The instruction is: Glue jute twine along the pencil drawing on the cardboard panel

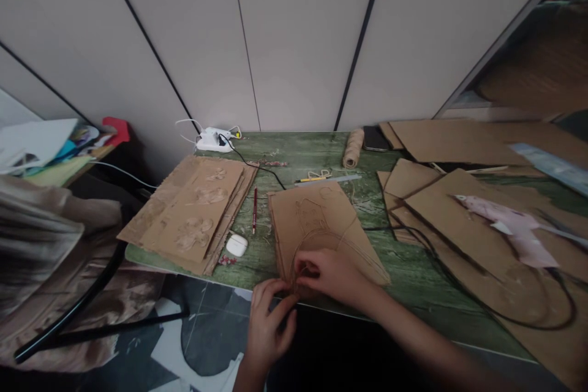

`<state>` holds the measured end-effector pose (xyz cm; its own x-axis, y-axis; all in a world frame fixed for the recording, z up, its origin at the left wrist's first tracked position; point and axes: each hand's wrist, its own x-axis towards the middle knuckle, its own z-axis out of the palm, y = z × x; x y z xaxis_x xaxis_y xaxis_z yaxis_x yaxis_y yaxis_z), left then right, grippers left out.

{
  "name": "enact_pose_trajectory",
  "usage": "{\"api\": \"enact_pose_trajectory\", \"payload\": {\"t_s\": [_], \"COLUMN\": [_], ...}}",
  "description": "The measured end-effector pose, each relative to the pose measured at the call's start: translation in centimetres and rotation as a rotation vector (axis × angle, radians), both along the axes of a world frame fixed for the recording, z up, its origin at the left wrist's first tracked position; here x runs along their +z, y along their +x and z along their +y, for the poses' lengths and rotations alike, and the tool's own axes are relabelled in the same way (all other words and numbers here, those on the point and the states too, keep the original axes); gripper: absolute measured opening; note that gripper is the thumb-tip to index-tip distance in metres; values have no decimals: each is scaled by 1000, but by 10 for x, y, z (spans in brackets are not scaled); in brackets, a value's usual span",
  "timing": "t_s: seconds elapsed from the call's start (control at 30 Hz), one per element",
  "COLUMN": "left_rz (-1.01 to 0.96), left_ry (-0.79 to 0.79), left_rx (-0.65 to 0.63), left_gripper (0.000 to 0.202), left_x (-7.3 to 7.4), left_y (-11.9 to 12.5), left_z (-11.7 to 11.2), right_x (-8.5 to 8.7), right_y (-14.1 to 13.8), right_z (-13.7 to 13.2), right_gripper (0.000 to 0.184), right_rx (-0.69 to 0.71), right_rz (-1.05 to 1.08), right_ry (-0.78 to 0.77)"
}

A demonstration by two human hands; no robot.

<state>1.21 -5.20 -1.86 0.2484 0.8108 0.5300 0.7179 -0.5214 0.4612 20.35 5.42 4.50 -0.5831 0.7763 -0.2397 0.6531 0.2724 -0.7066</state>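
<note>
In front of me lies a sheet of cardboard [287,220] with a raised outline of twine on its upper half. A loop of twine [351,228] runs over the sheet and down to my fingers. My right hand [328,275] rests on the sheet's lower part, thumb and forefinger pinched on the twine. My left hand [271,321] is at the near edge of the sheet, its fingertips closed around the twine close to the right ones. The exact spot between the fingertips is partly hidden and dim.
Left are stacked decorated cardboard sheets [184,214], a white earphone case [236,245] and a pencil [255,211]. Behind are a twine roll [353,148], a phone [375,138] and a power strip [214,139]. A pink glue gun [509,220] with a trailing cable lies on cardboard at right.
</note>
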Motion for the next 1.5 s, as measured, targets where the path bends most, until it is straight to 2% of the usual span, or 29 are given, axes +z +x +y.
{"api": "enact_pose_trajectory", "payload": {"t_s": [0.6,0.73,0.87,1.07,1.27,1.5], "left_rz": [-17,-32,-68,-171,-77,23], "left_ry": [5,-14,-62,-170,-174,-187], "left_rx": [27,28,-2,-21,-42,-72], "left_gripper": [24,25,26,18,19,19], "left_x": [-2,-2,3,18,27,28], "left_y": [2,2,-1,-5,-7,-1], "left_z": [1,1,-1,2,20,31], "right_x": [-5,-10,-14,-20,-23,-18], "right_y": [-9,-3,6,9,2,-1], "right_z": [-7,0,7,5,1,2], "right_gripper": [6,10,13,8,11,6], "right_rx": [-88,-57,-65,-121,-146,-160], "right_rz": [-34,75,209,189,96,42], "right_ry": [-32,-43,-65,94,167,115]}}
